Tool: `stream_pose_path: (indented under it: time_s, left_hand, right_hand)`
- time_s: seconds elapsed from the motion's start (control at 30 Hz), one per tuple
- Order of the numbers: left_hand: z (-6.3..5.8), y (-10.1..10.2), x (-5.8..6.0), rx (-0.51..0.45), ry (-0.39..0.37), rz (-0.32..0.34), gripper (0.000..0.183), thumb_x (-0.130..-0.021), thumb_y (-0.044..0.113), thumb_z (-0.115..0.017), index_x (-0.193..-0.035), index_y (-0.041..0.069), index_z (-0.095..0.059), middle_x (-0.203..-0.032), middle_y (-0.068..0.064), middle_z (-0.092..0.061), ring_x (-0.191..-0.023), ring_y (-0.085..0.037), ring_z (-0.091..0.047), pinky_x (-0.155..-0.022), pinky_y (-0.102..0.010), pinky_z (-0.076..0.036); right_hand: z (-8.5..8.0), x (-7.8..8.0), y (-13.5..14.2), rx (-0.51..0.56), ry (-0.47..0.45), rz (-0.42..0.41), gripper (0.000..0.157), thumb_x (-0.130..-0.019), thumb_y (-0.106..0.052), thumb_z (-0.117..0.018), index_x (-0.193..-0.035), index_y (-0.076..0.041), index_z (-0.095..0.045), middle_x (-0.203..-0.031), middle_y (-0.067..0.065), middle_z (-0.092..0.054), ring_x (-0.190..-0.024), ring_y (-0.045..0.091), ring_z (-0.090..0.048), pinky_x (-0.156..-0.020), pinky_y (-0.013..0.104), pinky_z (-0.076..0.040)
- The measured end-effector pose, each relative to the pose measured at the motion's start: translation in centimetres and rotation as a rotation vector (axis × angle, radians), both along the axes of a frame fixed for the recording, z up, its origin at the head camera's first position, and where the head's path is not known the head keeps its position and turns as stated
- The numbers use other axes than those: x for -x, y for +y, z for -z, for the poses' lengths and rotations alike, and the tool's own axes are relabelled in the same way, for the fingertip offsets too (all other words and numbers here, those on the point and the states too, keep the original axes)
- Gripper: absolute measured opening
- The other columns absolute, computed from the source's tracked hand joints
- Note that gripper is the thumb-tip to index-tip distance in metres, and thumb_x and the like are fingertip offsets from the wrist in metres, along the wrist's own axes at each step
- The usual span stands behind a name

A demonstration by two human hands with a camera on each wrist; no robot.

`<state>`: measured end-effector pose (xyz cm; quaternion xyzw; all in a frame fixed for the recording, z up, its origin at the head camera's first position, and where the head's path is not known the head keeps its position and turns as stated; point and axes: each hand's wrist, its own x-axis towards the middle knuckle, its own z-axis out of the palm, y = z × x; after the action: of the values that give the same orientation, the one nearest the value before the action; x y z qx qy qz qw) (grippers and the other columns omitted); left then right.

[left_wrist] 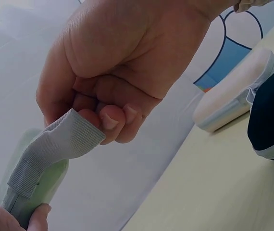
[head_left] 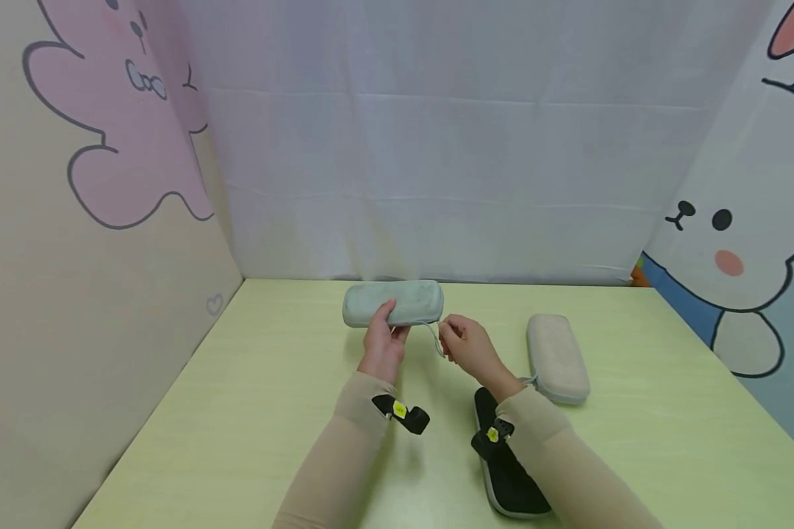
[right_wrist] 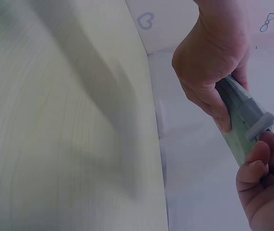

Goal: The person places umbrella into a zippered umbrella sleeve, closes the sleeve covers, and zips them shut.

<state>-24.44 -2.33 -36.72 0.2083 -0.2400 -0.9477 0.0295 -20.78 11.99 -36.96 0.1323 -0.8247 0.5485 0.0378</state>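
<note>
A pale green zip case is held up near the far edge of the table by my left hand, its thumb across the front and fingers underneath. From the case's lower edge runs a grey fabric strap, folded into a loop. My right hand is at the right end of the case, its curled fingers and thumb pinching at the strap. In the right wrist view a dark grey zipper lies along the case's edge beside the left fingers. The right fingertips are partly hidden behind the strap in the left wrist view.
A beige case with a light strap lies on the table to the right. Nearer, a black case with a pale rim lies partly under my right forearm. A white curtain hangs behind the pale yellow table.
</note>
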Motion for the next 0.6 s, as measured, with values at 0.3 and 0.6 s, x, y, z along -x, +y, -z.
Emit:
stream_pose_path:
  time_s: [0.3,0.6]
  left_hand:
    - [0.1,0.5,-0.1,-0.027,0.004,-0.027,0.049,-0.086,0.005,-0.063,-0.127,-0.005,-0.039,-0.115,-0.014,-0.048,-0.108,-0.025,-0.05,-0.092,-0.032,-0.044]
    - [0.6,0.8,-0.3,-0.038,0.002,-0.041,0.053,-0.085,0.006,-0.064,-0.13,-0.003,-0.038,-0.123,-0.015,-0.044,-0.111,-0.026,-0.049,-0.089,-0.03,-0.046]
  right_hand:
    - [-0.3,-0.4,-0.8,-0.183,0.186,0.055,0.028,-0.094,-0.009,-0.049,-0.066,-0.009,-0.05,-0.057,-0.001,-0.046,-0.049,0.015,-0.043,-0.047,0.028,-0.036]
    - [0.0,-0.3,-1.1,-0.295,0.332,0.034,0.024,-0.092,-0.004,-0.052,-0.068,-0.008,-0.05,-0.056,-0.003,-0.039,-0.049,0.012,-0.038,-0.046,0.026,-0.033]
